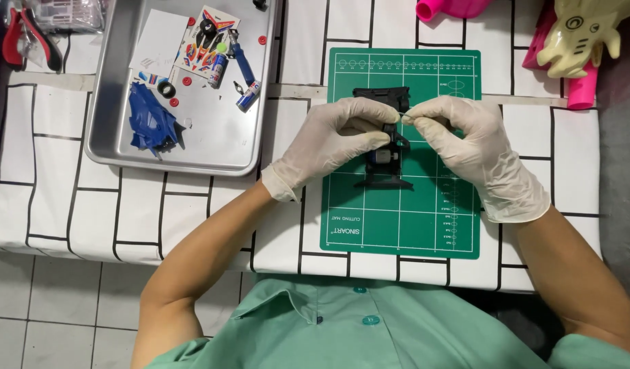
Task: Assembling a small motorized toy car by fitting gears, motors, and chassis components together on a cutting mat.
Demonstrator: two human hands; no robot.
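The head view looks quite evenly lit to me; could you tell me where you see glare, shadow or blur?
Head view: lighting even, soft glare on the metal tray; only faint shadows under the left hand and right hand; the black chassis loses detail in darkness; focus sharp throughout.

A mat [369, 225] lies on the table [76, 212], in front of the person; on the mat stands a chassis [383, 147], held between the left hand [335, 140] on its left and the right hand [475, 154] on its right, fingertips meeting above its middle; left of the mat lies a tray [117, 102], holding a car body [149, 123] at its near left, a sticker sheet [205, 37] behind that, a screwdriver [241, 58] and batteries [248, 96] to the right; pliers [28, 41] lie left of the tray, at the far corner; a toy [581, 34] sits far right, behind the mat.
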